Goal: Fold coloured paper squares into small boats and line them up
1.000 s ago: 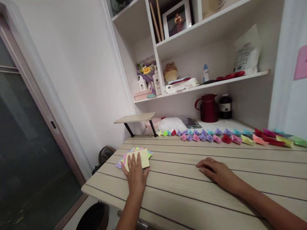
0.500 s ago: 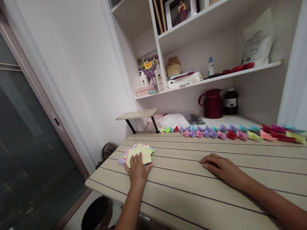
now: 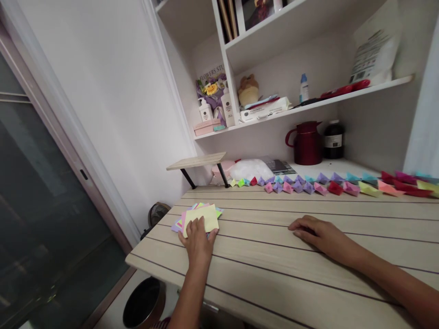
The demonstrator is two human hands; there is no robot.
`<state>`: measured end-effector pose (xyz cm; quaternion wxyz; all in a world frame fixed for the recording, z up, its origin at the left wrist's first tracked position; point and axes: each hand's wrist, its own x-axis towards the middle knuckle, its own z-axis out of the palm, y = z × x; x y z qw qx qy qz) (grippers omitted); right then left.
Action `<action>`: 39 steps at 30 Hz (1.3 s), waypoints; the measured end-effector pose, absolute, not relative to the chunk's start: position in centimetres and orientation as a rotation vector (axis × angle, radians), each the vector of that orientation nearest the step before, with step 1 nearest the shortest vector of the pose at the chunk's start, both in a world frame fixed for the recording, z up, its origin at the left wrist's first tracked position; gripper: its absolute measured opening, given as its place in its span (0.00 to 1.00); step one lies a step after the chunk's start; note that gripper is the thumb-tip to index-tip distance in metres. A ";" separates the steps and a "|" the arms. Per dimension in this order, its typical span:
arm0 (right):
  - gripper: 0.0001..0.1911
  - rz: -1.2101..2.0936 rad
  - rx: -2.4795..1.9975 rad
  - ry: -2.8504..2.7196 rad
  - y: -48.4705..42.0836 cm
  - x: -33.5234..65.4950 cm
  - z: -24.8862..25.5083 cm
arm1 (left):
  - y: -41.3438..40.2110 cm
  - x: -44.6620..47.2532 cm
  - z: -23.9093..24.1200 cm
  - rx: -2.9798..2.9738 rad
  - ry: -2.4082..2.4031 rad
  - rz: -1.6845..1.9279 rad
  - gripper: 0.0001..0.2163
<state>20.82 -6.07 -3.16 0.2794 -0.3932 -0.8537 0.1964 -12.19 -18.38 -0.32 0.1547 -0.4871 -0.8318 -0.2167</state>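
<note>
A loose stack of coloured paper squares (image 3: 206,215) lies near the left end of the wooden table (image 3: 274,260), a yellow sheet on top. My left hand (image 3: 198,238) rests on the near edge of that yellow sheet, fingers curled onto it and thumb beside it. My right hand (image 3: 317,234) lies palm down on the bare tabletop to the right, fingers loosely bent, holding nothing. Along the table's far edge runs a long row of folded paper boats (image 3: 329,185) in purple, pink, red, yellow and teal.
White shelves (image 3: 308,107) behind the table carry bottles, a plush toy and a white bag. A dark red jug (image 3: 306,142) and a dark jar (image 3: 333,139) stand below. A small wooden riser (image 3: 197,162) sits at the back left. A black bin (image 3: 144,304) is under the table's left corner.
My left fingers have drawn back from flat on the stack to its near edge, pulling the yellow sheet slightly. The view has tilted down a little. My right hand has stayed put.
</note>
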 end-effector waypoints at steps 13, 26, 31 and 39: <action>0.15 0.538 -1.080 -2.280 -6.0 20.8 -3.2 | -18.6 -12.0 -0.1 -1.480 -2.355 -0.700 0.19; 0.15 0.531 -1.081 -2.281 -6.0 20.8 -3.1 | -18.2 -12.0 0.0 -1.447 -2.371 -0.725 0.15; 0.15 0.532 -1.075 -2.285 -6.0 20.8 -3.0 | -18.4 -11.7 0.4 -1.510 -2.363 -0.666 0.20; 0.14 0.528 -1.074 -2.274 -6.0 20.8 -3.2 | -18.3 -12.1 0.1 -1.492 -2.359 -0.681 0.16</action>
